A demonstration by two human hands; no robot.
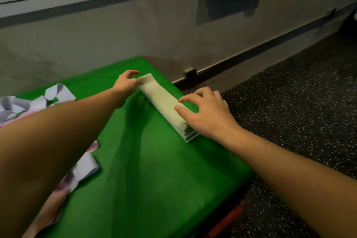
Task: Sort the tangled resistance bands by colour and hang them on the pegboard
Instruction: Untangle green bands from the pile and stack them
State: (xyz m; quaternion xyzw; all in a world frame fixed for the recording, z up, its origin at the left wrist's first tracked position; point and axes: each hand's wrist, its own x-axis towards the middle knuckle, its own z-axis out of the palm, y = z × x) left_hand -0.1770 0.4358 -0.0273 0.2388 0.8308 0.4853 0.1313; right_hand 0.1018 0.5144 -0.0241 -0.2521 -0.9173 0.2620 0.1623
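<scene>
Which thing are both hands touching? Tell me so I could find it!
Look at the green table by the grey wall. Along its right edge lies a flat, neat stack of pale green bands, between both hands. The lilac and pink bands on the left are loose and tangled.

Illumination is dim and uneven. The green table surface (154,170) is the brightest, most saturated zone. Soft forearm shadows fall on it below the left hand (126,85) and the right hand (204,114). A hard-edged dark shadow lies on the grey wall (135,31) above the hands. Wide-angle distortion bows the wall lines. Detail is soft throughout; the left fingers and the near forearms show blur. No glare is present.
</scene>
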